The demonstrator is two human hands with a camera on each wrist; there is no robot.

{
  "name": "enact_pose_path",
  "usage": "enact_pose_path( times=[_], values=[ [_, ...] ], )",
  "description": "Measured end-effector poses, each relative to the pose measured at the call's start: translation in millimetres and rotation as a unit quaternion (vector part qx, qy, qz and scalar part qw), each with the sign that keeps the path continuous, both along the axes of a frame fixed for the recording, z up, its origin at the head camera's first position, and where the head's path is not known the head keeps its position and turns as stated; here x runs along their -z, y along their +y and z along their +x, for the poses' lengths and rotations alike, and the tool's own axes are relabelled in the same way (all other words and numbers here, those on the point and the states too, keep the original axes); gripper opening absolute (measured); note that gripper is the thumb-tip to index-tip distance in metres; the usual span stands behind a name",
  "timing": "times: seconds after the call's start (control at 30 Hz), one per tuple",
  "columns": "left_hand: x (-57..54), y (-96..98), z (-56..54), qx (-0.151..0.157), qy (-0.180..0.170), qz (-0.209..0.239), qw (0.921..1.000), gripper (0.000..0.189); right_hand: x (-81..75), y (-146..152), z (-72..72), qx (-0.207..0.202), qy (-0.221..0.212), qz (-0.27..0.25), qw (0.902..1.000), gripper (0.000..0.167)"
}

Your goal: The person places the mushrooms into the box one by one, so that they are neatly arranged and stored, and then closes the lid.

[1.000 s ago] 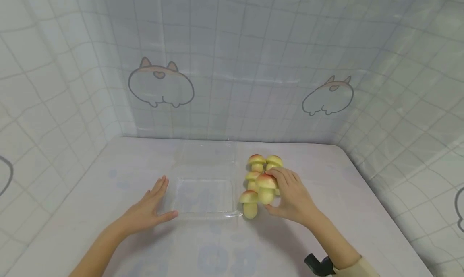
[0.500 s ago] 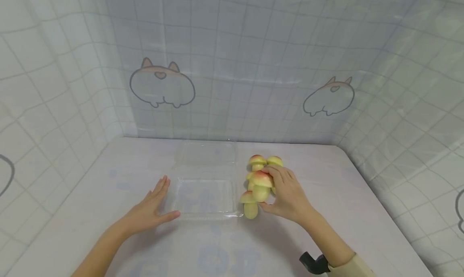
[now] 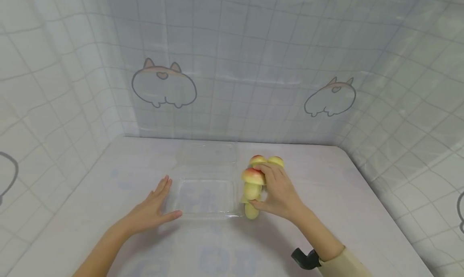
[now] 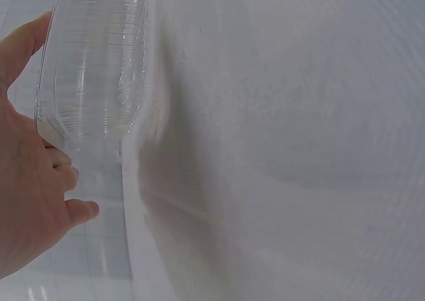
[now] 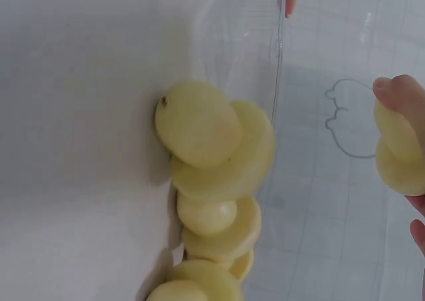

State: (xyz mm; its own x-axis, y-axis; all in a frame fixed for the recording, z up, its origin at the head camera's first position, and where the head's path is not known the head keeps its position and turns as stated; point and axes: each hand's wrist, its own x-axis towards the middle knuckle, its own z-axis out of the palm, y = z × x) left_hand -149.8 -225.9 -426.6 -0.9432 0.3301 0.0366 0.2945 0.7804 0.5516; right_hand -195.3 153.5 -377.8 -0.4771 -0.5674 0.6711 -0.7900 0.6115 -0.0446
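A toy mushroom [image 3: 252,189] with a red-and-yellow cap is pinched between the thumb and fingers of my right hand [image 3: 280,194], cap toward the back. It overlaps the other mushrooms in the head view; the right wrist view shows the held mushroom [image 5: 397,148] raised over the row. Several more lie on the table, including a front mushroom [image 3: 251,211] and a back one [image 3: 276,161]. Left of them stands a clear plastic clamshell box [image 3: 206,215], lid folded back. My left hand [image 3: 150,210] is at the box's left side, thumb and fingers spread apart.
The white table [image 3: 203,249] carries faint blue prints. A pale grid-patterned curtain [image 3: 250,87] with dog drawings surrounds it at the back and both sides. A black strap piece [image 3: 306,259] sits at my right cuff.
My right hand has moved left with the mushroom, toward the box's right edge, now covering more of the front mushrooms. The left hand stays at the box's left side.
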Motion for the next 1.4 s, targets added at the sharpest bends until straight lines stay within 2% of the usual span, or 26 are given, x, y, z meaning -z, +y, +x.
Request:
enact_pose_path(
  times=[0.27,0.5,0.77,0.93,1.23,1.4],
  values=[
    [1.1,-0.5,-0.4,0.000,-0.001,-0.002,1.0000,0.106,-1.9,-14,-5.2,-0.013,-0.009,-0.017,0.9997,0.092],
    [0.4,-1.5,0.0,0.004,-0.017,0.007,0.9998,0.105,-2.9,-25,-8.2,-0.024,-0.025,-0.025,0.9991,0.087],
    [-2.1,-0.5,1.1,0.000,-0.025,0.008,0.9997,0.106,-4.2,-36,-8.4,-0.028,-0.016,-0.017,0.9993,0.089],
    [-2.4,-0.5,1.4,0.000,-0.019,0.007,0.9998,0.106,-6.7,-45,-7.2,-0.022,-0.007,-0.008,0.9997,0.090],
    [0.6,-0.4,0.2,-0.004,-0.010,-0.004,0.9999,0.107,-8.2,-64,-0.2,0.002,-0.062,-0.003,0.9981,0.086],
    [2.5,-0.7,-0.3,-0.005,-0.007,-0.008,0.9999,0.107,-3.6,-77,0.4,0.001,-0.067,0.012,0.9977,0.086]
  ],
)
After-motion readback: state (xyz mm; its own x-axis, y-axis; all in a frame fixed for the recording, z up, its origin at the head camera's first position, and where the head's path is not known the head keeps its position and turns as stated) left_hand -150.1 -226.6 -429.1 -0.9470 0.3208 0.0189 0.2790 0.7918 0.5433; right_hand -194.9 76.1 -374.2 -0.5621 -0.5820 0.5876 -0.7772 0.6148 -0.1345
